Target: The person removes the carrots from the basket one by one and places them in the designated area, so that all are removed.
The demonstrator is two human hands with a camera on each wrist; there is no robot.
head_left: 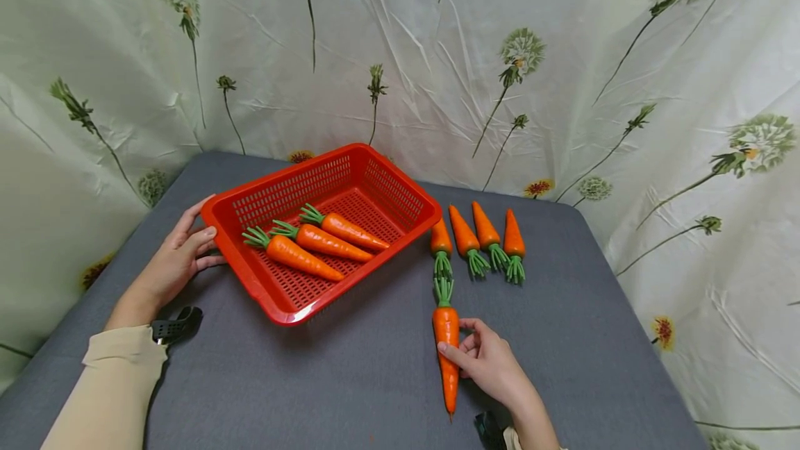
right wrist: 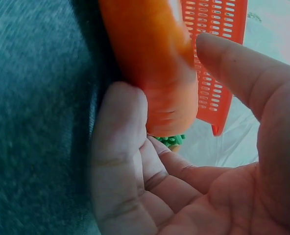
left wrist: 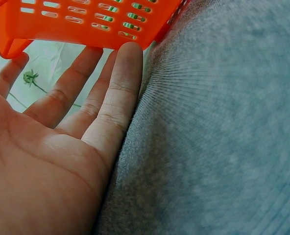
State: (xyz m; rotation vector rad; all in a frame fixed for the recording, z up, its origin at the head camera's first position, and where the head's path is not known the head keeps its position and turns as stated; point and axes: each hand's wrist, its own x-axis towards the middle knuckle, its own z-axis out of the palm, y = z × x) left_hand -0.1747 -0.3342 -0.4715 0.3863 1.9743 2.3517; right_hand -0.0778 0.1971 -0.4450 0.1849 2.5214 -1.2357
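Note:
A red plastic basket (head_left: 269,304) with slotted walls stands on the table, holding three orange carrots (head_left: 303,259) with green stub tops. My left hand (head_left: 178,259) touches the basket's left end, its fingers fairly straight against the rim and slotted wall (left wrist: 76,24). In front of the basket's right corner, my right hand (head_left: 496,363) holds a carrot (head_left: 446,335) between thumb and fingers, the carrot's green top pointing away from me. The right wrist view shows the thumb on one side of this carrot (right wrist: 150,58) and bent fingertips (right wrist: 128,103) on the other.
Several more carrots (head_left: 514,235) lie in a row right of the basket, green tops toward me; the leftmost is partly hidden by the basket's corner. Grey cloth (head_left: 375,380) covers the table. Behind it hangs a pale curtain (head_left: 437,75) printed with dandelions.

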